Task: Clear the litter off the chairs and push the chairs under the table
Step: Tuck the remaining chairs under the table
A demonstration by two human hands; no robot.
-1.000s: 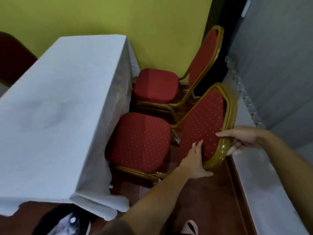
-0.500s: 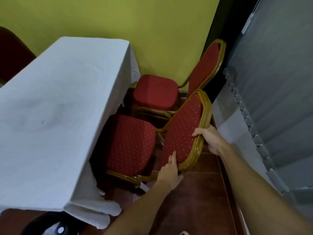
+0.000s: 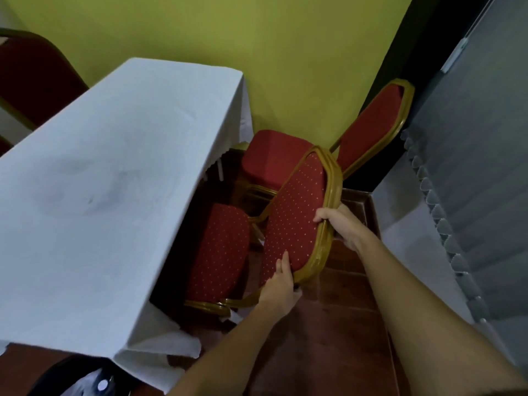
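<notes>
Near chair: red with pale dots, gold frame; its seat is partly under the table.
Your left hand: fingers wrapped on the backrest's bottom corner.
Your right hand: fingers clamped on the backrest's gold rim.
Far chair: red, just beside it.

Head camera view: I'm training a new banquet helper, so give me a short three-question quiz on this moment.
1. True or false: both hands hold the near chair by its backrest.
2. Which chair's seat lies partly under the tablecloth? A) near chair B) far chair
3. Fill in: the wall behind the chairs is ____.

Key:
1. True: left hand at the lower edge, right hand on the gold frame.
2. A.
3. Yellow-green.
</notes>
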